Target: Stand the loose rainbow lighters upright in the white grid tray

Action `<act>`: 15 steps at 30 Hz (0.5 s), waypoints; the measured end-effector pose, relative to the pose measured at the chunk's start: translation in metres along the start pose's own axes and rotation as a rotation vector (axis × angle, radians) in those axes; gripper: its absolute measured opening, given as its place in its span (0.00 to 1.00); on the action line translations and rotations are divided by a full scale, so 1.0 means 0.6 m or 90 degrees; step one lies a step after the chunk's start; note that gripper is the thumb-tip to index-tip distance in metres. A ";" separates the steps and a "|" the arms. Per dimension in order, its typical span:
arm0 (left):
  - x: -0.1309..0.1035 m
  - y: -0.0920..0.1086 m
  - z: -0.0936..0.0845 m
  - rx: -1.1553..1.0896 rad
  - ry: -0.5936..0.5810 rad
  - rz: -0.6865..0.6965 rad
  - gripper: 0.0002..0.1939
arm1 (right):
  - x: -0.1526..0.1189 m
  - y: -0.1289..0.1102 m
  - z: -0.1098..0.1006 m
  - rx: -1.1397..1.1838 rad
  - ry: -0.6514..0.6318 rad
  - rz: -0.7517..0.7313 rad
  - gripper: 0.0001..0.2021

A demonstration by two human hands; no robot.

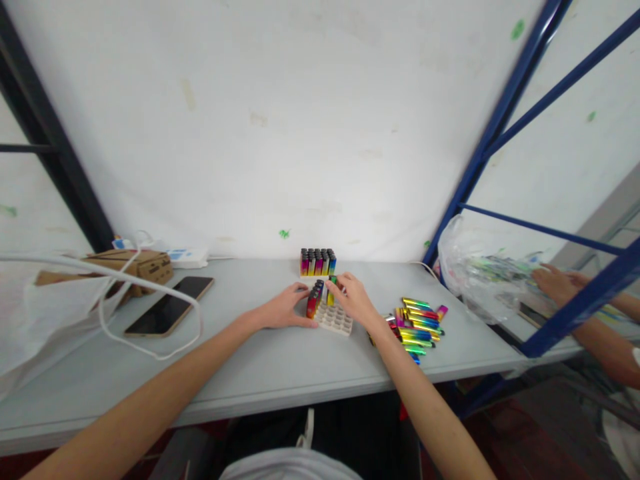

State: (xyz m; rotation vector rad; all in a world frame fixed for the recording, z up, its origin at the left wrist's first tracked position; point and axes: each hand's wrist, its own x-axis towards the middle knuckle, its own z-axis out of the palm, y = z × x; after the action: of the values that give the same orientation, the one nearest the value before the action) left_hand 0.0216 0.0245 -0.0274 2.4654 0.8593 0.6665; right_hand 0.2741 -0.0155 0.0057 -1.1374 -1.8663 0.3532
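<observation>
The tray is off-white, btw. Right of it, the loose lighters are shiny yellow, green, blue and red. Behind it, the lighter block: black tops, pink-to-yellow fades. Left of it, the phone: black, goldish edge.

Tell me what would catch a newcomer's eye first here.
Probably first, the loose pile of shiny, rainbow-coloured lighters on the grey table, right of the right hand. Next, the upright rows of black-topped, multicoloured lighters near the white wall, and the dark blue metal frame slanting up at the right.
</observation>
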 end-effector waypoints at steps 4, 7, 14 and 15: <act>0.000 0.002 -0.001 0.004 -0.005 -0.011 0.44 | -0.003 0.008 0.000 -0.017 -0.057 0.036 0.27; -0.001 0.006 -0.003 0.010 -0.015 -0.020 0.45 | -0.003 0.009 -0.001 -0.007 -0.054 0.040 0.26; 0.001 0.008 -0.005 0.003 -0.014 -0.008 0.43 | -0.004 0.008 0.003 -0.114 -0.135 0.002 0.11; 0.001 0.008 -0.005 0.005 -0.015 -0.007 0.43 | -0.005 0.008 0.004 -0.144 -0.146 0.001 0.09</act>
State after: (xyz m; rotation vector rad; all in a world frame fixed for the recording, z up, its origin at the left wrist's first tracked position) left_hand 0.0222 0.0224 -0.0222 2.4690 0.8671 0.6313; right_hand 0.2752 -0.0148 -0.0002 -1.2940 -2.1491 0.2886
